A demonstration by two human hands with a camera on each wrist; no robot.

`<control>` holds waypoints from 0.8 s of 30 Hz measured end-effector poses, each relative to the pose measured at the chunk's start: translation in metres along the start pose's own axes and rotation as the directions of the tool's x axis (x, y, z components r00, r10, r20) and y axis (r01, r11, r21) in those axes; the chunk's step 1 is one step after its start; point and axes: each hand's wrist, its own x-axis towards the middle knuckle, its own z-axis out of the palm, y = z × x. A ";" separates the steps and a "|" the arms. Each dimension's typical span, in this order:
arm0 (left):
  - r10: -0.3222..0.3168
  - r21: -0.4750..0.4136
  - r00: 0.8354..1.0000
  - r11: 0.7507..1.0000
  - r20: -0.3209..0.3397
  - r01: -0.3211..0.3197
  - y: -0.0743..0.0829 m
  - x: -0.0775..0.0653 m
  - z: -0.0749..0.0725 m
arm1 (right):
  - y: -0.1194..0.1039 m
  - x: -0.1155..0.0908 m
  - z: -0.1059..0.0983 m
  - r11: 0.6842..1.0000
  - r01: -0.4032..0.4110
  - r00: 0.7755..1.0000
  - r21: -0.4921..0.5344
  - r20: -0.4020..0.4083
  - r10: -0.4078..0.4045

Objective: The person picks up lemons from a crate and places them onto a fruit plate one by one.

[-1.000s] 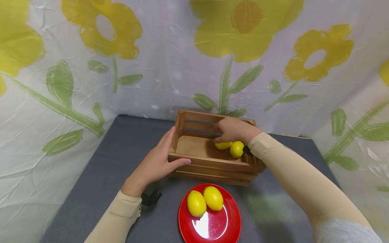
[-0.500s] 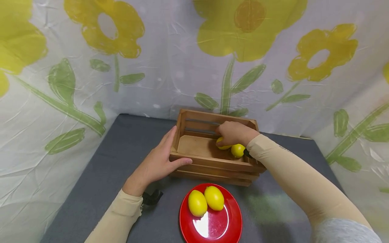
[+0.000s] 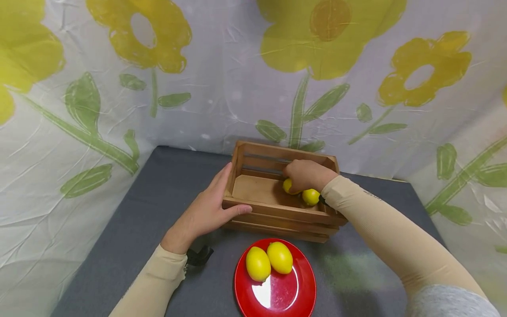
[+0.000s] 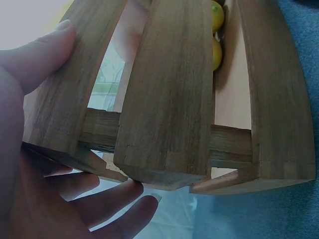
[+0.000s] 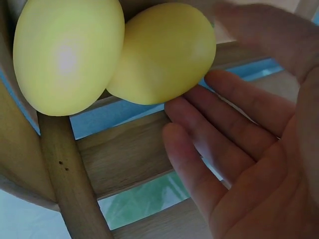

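Note:
My left hand (image 3: 202, 215) grips the left front corner of a slatted wooden crate (image 3: 277, 210). In the left wrist view its thumb lies over the front slats and the fingers (image 4: 102, 204) bend round the end. Inside the crate, toward its right side, my right hand (image 3: 306, 172) holds a yellow lemon (image 5: 167, 55) between thumb and fingers. A second lemon (image 5: 67, 59) touches it. From the head view the right hand covers part of the held lemon; the other lemon (image 3: 310, 197) shows beside the wrist.
Before the crate stands a red plate (image 3: 306, 281) bearing two lemons, one on the left (image 3: 258, 264) and one on the right (image 3: 280, 258). A dark grey cloth covers the table (image 3: 174, 185). Flower-printed curtains (image 3: 222, 88) hang close behind and at both sides.
My right hand has come down around the left lemon in the crate, its thumb and fingers closing on it. The left hand, the crate and the plate stay put; the head view shifts slightly.

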 end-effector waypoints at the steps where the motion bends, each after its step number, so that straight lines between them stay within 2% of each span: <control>1: 0.000 0.003 1.000 1.000 0.000 0.000 0.000 0.000 0.000 | 0.000 0.000 0.000 1.000 0.000 1.000 -0.002 0.000 0.000; 13: -0.006 0.010 1.000 1.000 0.001 0.006 -0.002 0.001 0.000 | -0.002 0.000 0.002 0.998 -0.021 1.000 -0.051 -0.022 0.020; 24: -0.007 0.009 1.000 1.000 0.007 0.007 0.000 0.001 -0.001 | -0.006 0.007 0.010 0.992 0.021 1.000 -0.123 0.002 -0.021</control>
